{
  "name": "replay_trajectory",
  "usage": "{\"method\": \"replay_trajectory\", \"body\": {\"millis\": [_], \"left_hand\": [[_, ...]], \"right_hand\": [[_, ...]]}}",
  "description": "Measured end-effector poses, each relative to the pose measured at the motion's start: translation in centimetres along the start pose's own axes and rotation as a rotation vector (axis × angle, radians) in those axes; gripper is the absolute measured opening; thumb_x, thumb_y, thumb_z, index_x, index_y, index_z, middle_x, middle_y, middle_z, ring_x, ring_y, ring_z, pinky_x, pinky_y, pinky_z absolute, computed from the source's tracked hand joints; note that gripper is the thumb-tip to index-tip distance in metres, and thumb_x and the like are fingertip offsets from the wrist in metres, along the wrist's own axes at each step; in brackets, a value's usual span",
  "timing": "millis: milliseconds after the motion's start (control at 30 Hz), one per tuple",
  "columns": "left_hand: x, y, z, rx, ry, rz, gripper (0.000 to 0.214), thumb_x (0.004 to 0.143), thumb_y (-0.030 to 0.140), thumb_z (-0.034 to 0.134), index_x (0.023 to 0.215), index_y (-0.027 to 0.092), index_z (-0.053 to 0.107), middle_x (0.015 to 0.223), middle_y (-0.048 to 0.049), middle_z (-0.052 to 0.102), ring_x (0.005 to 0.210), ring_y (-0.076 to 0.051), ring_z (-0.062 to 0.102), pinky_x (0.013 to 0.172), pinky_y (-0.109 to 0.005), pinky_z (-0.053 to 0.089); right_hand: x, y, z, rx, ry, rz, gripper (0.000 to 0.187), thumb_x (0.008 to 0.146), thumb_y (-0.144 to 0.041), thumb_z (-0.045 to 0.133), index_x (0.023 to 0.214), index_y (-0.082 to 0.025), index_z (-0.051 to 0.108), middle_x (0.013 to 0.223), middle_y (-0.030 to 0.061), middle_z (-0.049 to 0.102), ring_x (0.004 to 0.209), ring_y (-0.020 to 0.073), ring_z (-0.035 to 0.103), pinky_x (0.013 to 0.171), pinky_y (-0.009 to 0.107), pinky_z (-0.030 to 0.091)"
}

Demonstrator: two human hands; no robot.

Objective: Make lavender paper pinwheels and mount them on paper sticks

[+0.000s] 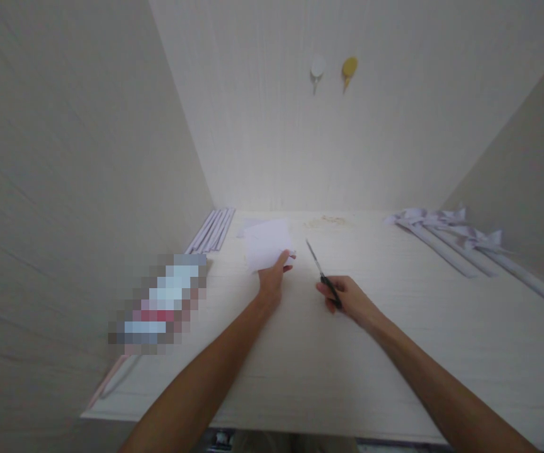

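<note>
Near the middle of the table, my left hand [274, 277] pinches the lower right corner of a white sheet of paper [265, 242]. A second pale sheet [248, 224] lies partly hidden behind it. To the right, my right hand [340, 294] is closed around the black handles of a pair of scissors [320, 267]. The scissors' blades look closed and point up and away to the left. A small gap separates their tip from the paper.
Several rolled white paper sticks [213, 229] lie at the back left. Paper pinwheels [477, 239] on paper sticks rest at the right. A blurred-out object [163, 305] leans by the left wall. One white hook [317, 68] and one yellow hook [349, 67] are on the back wall.
</note>
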State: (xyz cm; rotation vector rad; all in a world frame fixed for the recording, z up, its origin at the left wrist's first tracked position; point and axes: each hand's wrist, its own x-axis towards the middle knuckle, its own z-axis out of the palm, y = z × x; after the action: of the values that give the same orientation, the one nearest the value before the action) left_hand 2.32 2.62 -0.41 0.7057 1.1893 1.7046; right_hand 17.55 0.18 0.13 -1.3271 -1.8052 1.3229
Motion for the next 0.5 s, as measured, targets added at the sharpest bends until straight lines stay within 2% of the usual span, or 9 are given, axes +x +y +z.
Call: {"method": "replay_trajectory", "body": {"millis": [133, 233, 333, 400, 500], "left_hand": [[-0.7, 0.0, 0.2, 0.099, -0.074, -0.067, 0.019, 0.054, 0.028, 0.067, 0.067, 0.016, 0.061, 0.073, -0.0038, 0.063, 0.063, -0.013, 0.057, 0.053, -0.023, 0.045], [-1.5, 0.2, 0.3, 0.287, -0.228, -0.071, 0.018, 0.054, 0.031, 0.067, 0.056, 0.016, 0.059, 0.063, -0.0036, 0.062, 0.053, -0.012, 0.054, 0.051, -0.024, 0.044], [-2.1, 0.3, 0.4, 0.402, -0.381, -0.031, 0.017, 0.054, 0.030, 0.068, 0.052, 0.016, 0.058, 0.056, -0.0023, 0.061, 0.050, -0.012, 0.052, 0.050, -0.024, 0.044], [-2.1, 0.2, 0.4, 0.399, -0.393, -0.031, 0.016, 0.052, 0.029, 0.069, 0.056, 0.017, 0.061, 0.059, -0.0025, 0.063, 0.052, -0.013, 0.054, 0.051, -0.024, 0.044], [-1.5, 0.0, 0.3, 0.325, -0.290, -0.026, 0.021, 0.052, 0.030, 0.069, 0.066, 0.014, 0.064, 0.066, -0.0044, 0.065, 0.057, -0.014, 0.057, 0.053, -0.025, 0.045]], "right_hand": [[0.3, -0.1, 0.8, 0.298, 0.312, -0.039, 0.034, 0.064, -0.048, 0.060, 0.063, -0.017, 0.047, 0.054, -0.0010, 0.053, 0.038, 0.0054, 0.034, 0.037, 0.021, 0.024], [0.6, 0.0, 1.0, 0.469, 0.438, -0.116, 0.031, 0.059, -0.039, 0.067, 0.067, -0.017, 0.047, 0.072, 0.0019, 0.059, 0.047, 0.0066, 0.043, 0.041, 0.021, 0.029], [1.0, 0.5, 0.9, 0.536, 0.524, -0.206, 0.027, 0.055, -0.029, 0.071, 0.067, -0.018, 0.049, 0.069, -0.0018, 0.056, 0.054, 0.0073, 0.045, 0.047, 0.020, 0.032], [1.2, 0.9, 0.7, 0.550, 0.551, -0.240, 0.026, 0.053, -0.024, 0.072, 0.066, -0.018, 0.050, 0.063, -0.0045, 0.053, 0.054, 0.0068, 0.044, 0.049, 0.020, 0.032], [1.4, 1.3, 0.4, 0.564, 0.558, -0.244, 0.026, 0.052, -0.020, 0.073, 0.064, -0.018, 0.050, 0.060, -0.0057, 0.051, 0.052, 0.0061, 0.042, 0.049, 0.020, 0.031]]}}
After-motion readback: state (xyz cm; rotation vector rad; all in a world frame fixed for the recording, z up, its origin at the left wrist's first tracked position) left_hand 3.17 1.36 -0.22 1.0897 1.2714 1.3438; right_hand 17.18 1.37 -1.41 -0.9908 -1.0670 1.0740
